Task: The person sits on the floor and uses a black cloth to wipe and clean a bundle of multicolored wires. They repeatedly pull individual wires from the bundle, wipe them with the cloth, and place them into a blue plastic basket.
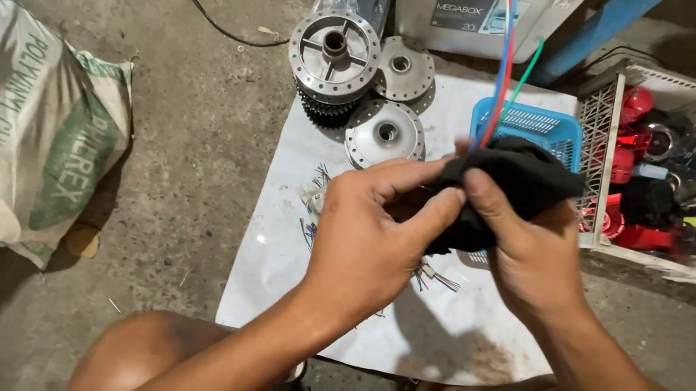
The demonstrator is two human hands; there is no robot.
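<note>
Got both hands pinched on this black cloth (511,187), left hand (369,241) and right hand (523,248) closed on it, red and blue wires (502,65) sticking up out of it, above the white sheet (439,317) near the metal hubs (335,52).

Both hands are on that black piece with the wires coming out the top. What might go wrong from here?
The red, blue and green wires run taut upward from the black piece; tugging may strain them. The left hand and right hand work above small wire connectors on the white sheet, which a slip might scatter.
</note>
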